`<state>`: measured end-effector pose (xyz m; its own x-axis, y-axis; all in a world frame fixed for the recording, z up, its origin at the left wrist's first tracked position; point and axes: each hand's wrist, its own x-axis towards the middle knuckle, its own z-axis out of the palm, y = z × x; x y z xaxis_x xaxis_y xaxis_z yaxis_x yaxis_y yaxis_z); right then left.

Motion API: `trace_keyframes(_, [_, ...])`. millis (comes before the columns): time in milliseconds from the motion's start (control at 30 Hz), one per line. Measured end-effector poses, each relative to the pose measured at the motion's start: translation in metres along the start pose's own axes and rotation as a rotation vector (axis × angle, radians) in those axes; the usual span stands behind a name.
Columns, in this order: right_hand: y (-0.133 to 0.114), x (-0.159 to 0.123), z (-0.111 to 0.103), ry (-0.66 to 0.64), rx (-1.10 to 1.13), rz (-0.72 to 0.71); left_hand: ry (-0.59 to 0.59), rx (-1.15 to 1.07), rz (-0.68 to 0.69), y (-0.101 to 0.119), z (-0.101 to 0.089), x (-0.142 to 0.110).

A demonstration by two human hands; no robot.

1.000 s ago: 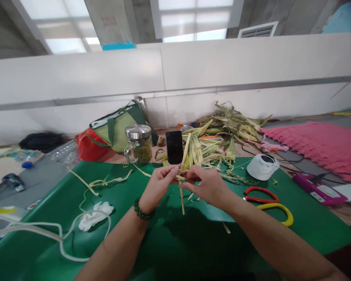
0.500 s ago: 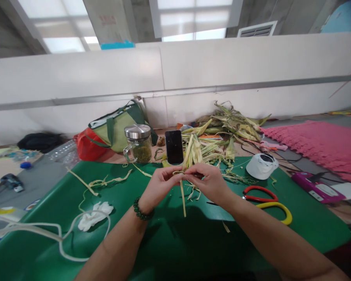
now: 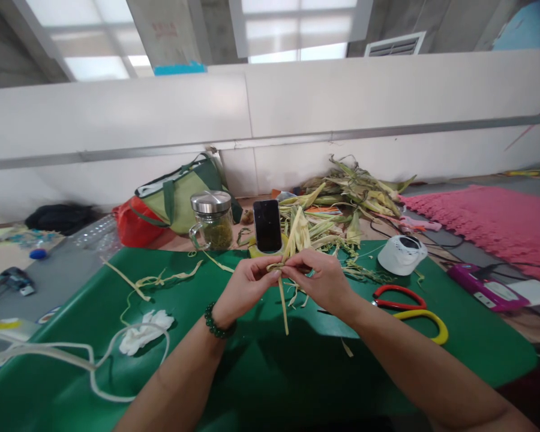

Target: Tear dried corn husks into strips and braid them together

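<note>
Between my two hands is a small piece of twisted corn husk (image 3: 283, 303), a narrow pale strip of it hanging down over the green mat (image 3: 261, 372). My left hand (image 3: 248, 285), with a dark green bead bracelet at the wrist, pinches it between thumb and fingers. From the other side my right hand (image 3: 321, 279) pinches the same piece, fingertips almost meeting those of the left. The fingers cover most of the folded part. Right behind them stand a dark-screened phone (image 3: 267, 225) and a heap of husk strips (image 3: 299, 231).
Scissors (image 3: 420, 324) with red and yellow handles lie by my right forearm. A white cup-like object (image 3: 402, 255) is beyond them. On the left are a glass jar mug (image 3: 212, 222), a crumpled tissue (image 3: 146, 332) and a white cable (image 3: 92, 363). Dried husks (image 3: 360, 186) lie by the wall.
The hanging end of the husk strip has swung slightly to the right. My right fingertips have shifted a little on the piece; both hands stay in about the same place.
</note>
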<state>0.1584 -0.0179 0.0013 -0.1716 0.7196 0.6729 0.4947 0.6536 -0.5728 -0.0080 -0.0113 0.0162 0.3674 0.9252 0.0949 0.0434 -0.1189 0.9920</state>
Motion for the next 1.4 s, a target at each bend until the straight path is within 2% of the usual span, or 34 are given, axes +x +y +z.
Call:
trace_keyframes(267, [0.001,0.001,-0.002,-0.010,-0.117,-0.098,0.040,-0.006,-0.035,0.003,0.004,0.001])
trace_keyframes(400, [-0.001,0.004,-0.008,0.054,-0.325,-0.305,0.074,-0.032,-0.006,0.002,0.002,0.002])
trace_keyframes(500, [-0.007,0.005,-0.012,-0.013,-0.490,-0.502,0.092,0.001,0.010,-0.001,0.002,0.003])
trace_keyframes(667, [-0.013,0.004,-0.009,-0.049,-0.554,-0.611,0.106,0.036,0.050,-0.006,0.003,0.002])
trace_keyframes(767, [-0.007,0.003,-0.005,-0.054,-0.439,-0.542,0.103,0.059,0.072,-0.007,0.004,0.002])
trace_keyframes(967, [0.005,0.002,0.001,-0.040,-0.006,-0.131,0.016,0.089,0.095,-0.004,0.006,0.000])
trace_keyframes(1167, [-0.003,0.004,-0.002,-0.098,0.061,0.115,-0.095,0.158,0.124,0.004,0.007,-0.003])
trace_keyframes(1267, [-0.004,0.004,-0.004,-0.105,0.060,0.155,-0.105,0.199,0.131,0.004,0.007,-0.004])
trace_keyframes(1400, [-0.001,0.004,-0.003,-0.099,0.065,0.137,-0.098,0.255,0.146,0.002,0.005,-0.003])
